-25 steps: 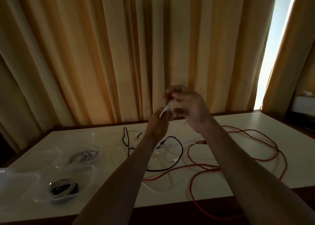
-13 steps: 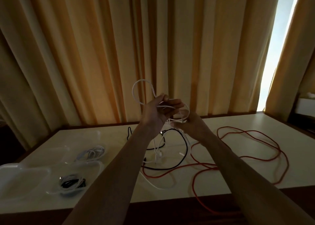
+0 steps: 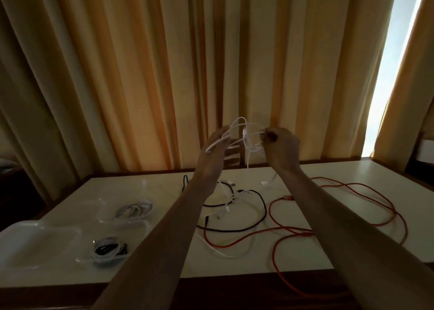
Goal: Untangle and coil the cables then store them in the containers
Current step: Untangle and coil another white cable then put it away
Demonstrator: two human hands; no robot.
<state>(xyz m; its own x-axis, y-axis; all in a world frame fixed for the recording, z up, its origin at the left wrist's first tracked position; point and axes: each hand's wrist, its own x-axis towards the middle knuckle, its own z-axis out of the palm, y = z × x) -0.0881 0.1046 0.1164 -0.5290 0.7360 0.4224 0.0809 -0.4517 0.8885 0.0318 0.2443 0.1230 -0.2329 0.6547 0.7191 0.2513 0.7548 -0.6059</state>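
The fingers (image 3: 225, 137) of the left hand (image 3: 212, 155) are straight and spread, with loops of the white cable (image 3: 244, 134) draped over them, while the right hand (image 3: 281, 146) pinches a strand of that cable at its 9 o'clock edge, fingers curled around it. The cable is held up in the air above the far middle of the tabletop (image 3: 258, 260), and its tail hangs down toward the loose pile. To coil it well, I would judge the left hand should stay as an unmoving former, with the right hand feeding each turn at an even size and letting the strand roll so that no twist builds up. The hanging tail looks to run into the black cable (image 3: 263, 212) at 6 o'clock of the hands, so draw it slowly and free any snag before winding more. The red cable (image 3: 352, 187) sprawls at 4 o'clock. At 8 o'clock, clear containers (image 3: 47, 244) already hold two coiled bundles (image 3: 133, 209); one tray looks vacant for this coil.
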